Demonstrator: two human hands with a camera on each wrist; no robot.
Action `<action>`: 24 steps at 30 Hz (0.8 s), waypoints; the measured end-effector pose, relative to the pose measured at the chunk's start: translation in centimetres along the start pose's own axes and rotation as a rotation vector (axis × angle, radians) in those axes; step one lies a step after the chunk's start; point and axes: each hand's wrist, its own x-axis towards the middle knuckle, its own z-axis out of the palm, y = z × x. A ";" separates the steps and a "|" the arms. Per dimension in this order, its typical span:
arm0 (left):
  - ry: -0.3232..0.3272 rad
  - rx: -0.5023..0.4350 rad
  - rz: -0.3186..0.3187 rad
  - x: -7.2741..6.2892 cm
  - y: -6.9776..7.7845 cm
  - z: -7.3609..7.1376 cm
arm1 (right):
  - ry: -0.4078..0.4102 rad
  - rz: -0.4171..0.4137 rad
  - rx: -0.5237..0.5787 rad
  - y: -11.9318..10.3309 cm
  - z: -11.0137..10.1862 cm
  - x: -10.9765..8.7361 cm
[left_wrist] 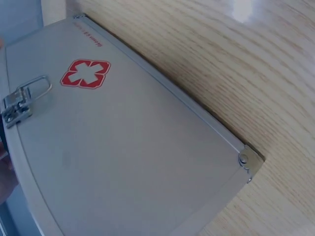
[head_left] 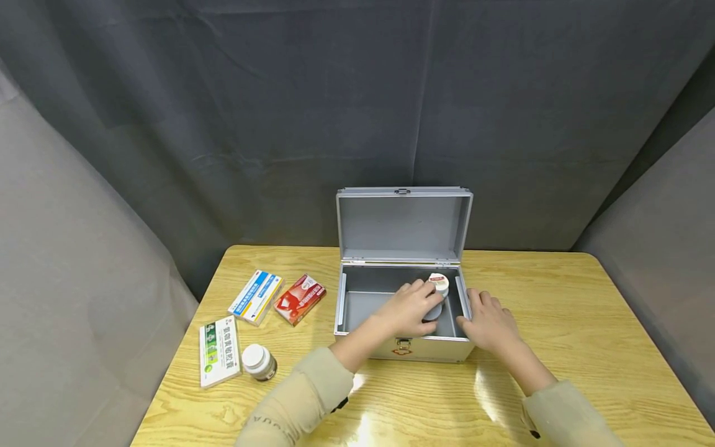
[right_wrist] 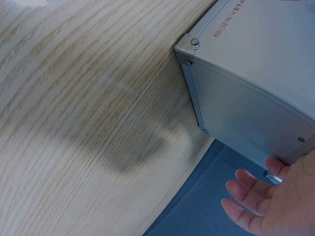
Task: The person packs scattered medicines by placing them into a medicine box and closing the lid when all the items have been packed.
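Observation:
An aluminium medicine box (head_left: 424, 351) with its lid (head_left: 404, 226) raised stands on the table; a red cross emblem (left_wrist: 85, 74) and a metal latch (left_wrist: 19, 105) show on its front in the left wrist view. My left hand (head_left: 406, 308) reaches inside, fingers and thumb curved round a grey-topped round container (head_left: 432, 312), mostly covered by the hand. Just behind it stands a white bottle (head_left: 439, 284) with a red-marked cap. At the right wall, my right hand (head_left: 491, 321) rests its thumb near the rim, its loosely bent fingers (right_wrist: 244, 194) outside the box.
Left of the box lie a red medicine carton (head_left: 300, 299), a blue-and-white carton (head_left: 256, 297) and a green-and-white carton (head_left: 220, 351). A white-capped bottle (head_left: 259, 362) stands near them on the wooden table (head_left: 558, 347). Dark cloth (head_left: 279, 124) hangs behind.

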 end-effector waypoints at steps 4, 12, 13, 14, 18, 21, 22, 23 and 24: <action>-0.022 0.006 0.031 0.4 0.3 0.5 | 0.004 0.001 0.002 0.0 0.0 0.0; -0.065 0.013 0.058 1.1 0.5 1.1 | 0.003 0.004 0.000 0.0 0.1 0.0; -0.071 0.017 0.061 1.2 0.5 1.2 | 0.003 0.005 -0.001 0.0 0.1 0.0; -0.076 0.019 0.064 1.3 0.4 1.2 | 0.002 0.005 -0.001 0.0 0.1 0.0; -0.088 0.013 0.071 1.6 0.4 1.6 | 0.007 0.002 -0.003 -0.1 0.0 0.0; -0.096 0.004 0.074 1.7 0.4 1.8 | 0.009 0.000 -0.002 -0.1 0.0 -0.1; -0.098 0.003 0.074 1.7 0.4 1.8 | 0.008 0.000 -0.001 -0.1 0.0 -0.1; -0.101 0.002 0.074 1.7 0.4 1.9 | 0.007 0.001 -0.001 0.0 0.0 0.0; -0.103 0.001 0.072 1.7 0.4 1.9 | 0.005 0.002 -0.001 0.0 0.0 0.0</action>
